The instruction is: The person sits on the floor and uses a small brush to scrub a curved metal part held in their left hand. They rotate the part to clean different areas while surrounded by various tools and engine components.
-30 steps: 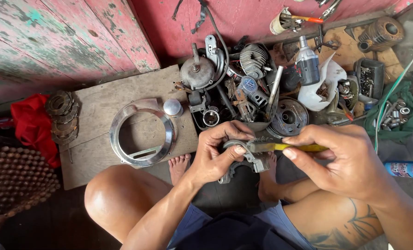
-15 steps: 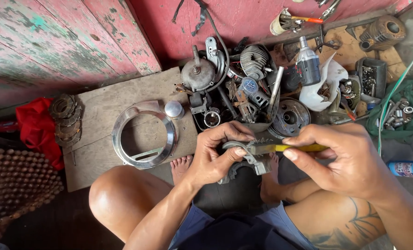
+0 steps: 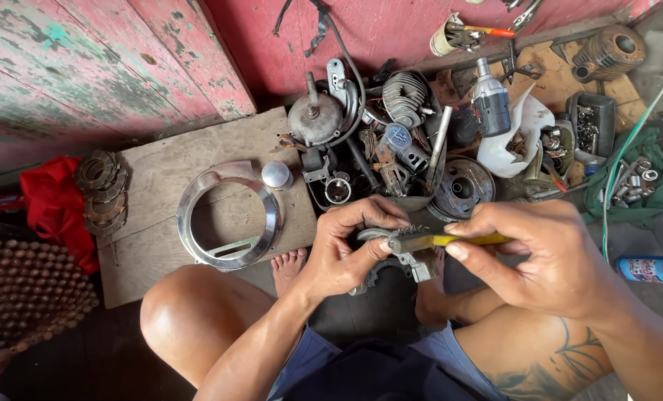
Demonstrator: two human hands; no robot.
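Two hands are busy over your lap: your left hand (image 3: 346, 249) is clenched around a small grey metal part (image 3: 391, 256), thumb pressed on its top, while your right hand (image 3: 536, 256) grips the yellow-handled wire brush (image 3: 439, 239), bristles touching that part. Beyond your knuckles, on the floor, a chrome ring (image 3: 227, 219) lies at the wooden board's (image 3: 161, 171) near edge, beside a heap of engine pieces (image 3: 391, 141).

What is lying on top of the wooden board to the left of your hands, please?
On the wooden board: a chrome ring and a small round metal cap. The board's lower right corner is hidden by the left hand.
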